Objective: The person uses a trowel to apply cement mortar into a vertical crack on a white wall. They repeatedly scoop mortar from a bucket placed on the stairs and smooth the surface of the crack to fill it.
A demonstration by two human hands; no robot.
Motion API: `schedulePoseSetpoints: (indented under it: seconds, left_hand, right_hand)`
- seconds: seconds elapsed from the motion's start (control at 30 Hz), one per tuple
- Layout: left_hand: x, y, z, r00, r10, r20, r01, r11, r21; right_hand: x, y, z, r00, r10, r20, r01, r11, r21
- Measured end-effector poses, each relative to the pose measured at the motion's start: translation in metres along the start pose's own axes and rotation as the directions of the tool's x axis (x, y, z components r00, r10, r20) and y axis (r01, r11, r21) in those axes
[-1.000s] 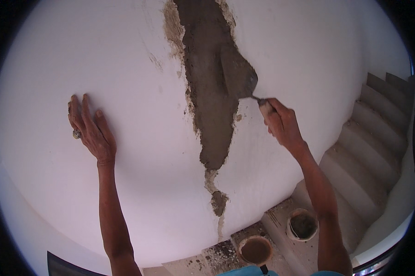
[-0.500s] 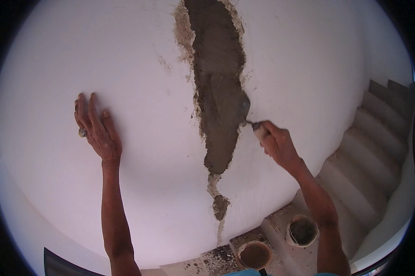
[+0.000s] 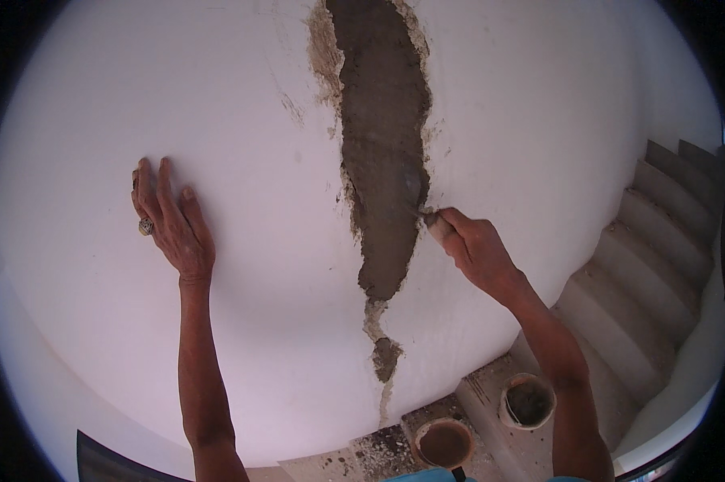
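Observation:
My right hand (image 3: 476,247) is closed around the handle of a trowel (image 3: 435,224). Its blade lies against the wet grey mortar (image 3: 382,161) and is hard to tell from it. The mortar fills a long, ragged gap in the white wall (image 3: 274,241), with broken plaster along both sides. Lower down, the gap narrows to a thin crack with a small mortar patch (image 3: 385,359). To the left, my left hand (image 3: 181,233) rests flat on the wall, fingers stretched upward, a ring on one finger.
Steps (image 3: 619,313) climb along the right side. Below the wall, on the lower steps, stand a round tub of brownish liquid (image 3: 444,444) and a white bucket (image 3: 527,401) with grey mix inside. Splashes and debris (image 3: 382,454) lie beside the tub.
My right hand has moved the trowel slightly left, from the right edge of the gap inward over the mortar. My left hand stays in place on the wall.

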State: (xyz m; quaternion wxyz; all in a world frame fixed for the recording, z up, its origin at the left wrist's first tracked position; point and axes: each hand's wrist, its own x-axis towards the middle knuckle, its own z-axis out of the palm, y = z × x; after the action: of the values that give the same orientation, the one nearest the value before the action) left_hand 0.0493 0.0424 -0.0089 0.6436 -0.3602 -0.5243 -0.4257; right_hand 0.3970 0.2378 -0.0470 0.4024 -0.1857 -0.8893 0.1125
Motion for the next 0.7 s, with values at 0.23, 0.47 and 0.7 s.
schedulePoseSetpoints:
  seconds: [0.23,0.47,0.7]
  left_hand:
    - [0.001,-0.001,-0.002,1.000,-0.001,0.003,0.001,1.000,0.001]
    - [0.000,-0.001,0.000,1.000,-0.010,0.001,0.010,1.000,0.019]
    - [-0.001,-0.004,-0.002,1.000,-0.005,-0.005,0.005,1.000,-0.008]
  right_hand:
    - [0.013,-0.014,-0.020,0.993,0.065,-0.097,-0.041,0.970,0.238]
    - [0.068,-0.027,-0.032,0.973,0.013,-0.231,0.024,0.988,0.155]
    - [0.048,-0.017,-0.018,0.973,0.004,-0.229,-0.013,0.999,-0.035]
